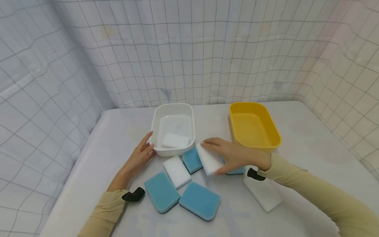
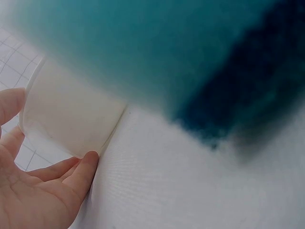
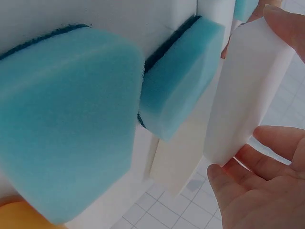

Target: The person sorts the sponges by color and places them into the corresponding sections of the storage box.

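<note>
My right hand grips a white sponge block between thumb and fingers, tilted just above a blue sponge. In the right wrist view the held white block shows its long side. My left hand touches the outer wall of a white bin at its near left corner, fingers spread. Inside that bin lies another white block. In the left wrist view the fingers rest against the bin, and a blurred teal sponge covers the top.
A yellow bin stands at the back right. In front lie a white block, a teal sponge, and a blue sponge. Another blue sponge sits partly under my right hand. An off-white block lies below my right wrist.
</note>
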Tool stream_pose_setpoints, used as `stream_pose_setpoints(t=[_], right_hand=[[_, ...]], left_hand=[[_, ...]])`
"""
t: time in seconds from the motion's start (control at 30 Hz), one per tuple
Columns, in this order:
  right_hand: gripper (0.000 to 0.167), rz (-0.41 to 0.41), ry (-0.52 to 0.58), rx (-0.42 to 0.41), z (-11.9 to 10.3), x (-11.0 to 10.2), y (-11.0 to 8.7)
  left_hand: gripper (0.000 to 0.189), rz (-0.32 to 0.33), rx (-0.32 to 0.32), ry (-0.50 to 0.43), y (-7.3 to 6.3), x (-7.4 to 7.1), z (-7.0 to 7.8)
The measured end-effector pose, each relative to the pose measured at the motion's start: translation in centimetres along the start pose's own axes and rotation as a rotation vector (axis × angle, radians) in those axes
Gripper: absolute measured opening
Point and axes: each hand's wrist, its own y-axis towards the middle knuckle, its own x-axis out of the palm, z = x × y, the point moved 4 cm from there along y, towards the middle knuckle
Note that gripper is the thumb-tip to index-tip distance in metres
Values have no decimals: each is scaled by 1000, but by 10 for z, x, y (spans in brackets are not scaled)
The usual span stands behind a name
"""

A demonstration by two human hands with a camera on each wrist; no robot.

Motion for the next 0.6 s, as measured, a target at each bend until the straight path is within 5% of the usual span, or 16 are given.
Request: stream_pose_setpoints(t=[0.27, 0.6], right_hand=[[92, 64, -14, -60, 2, -5, 19], [92, 97, -22, -35, 10, -18, 38]], left_hand=[[64, -7, 13, 4, 1, 0, -1], [64, -5, 6, 3, 2, -2, -2]])
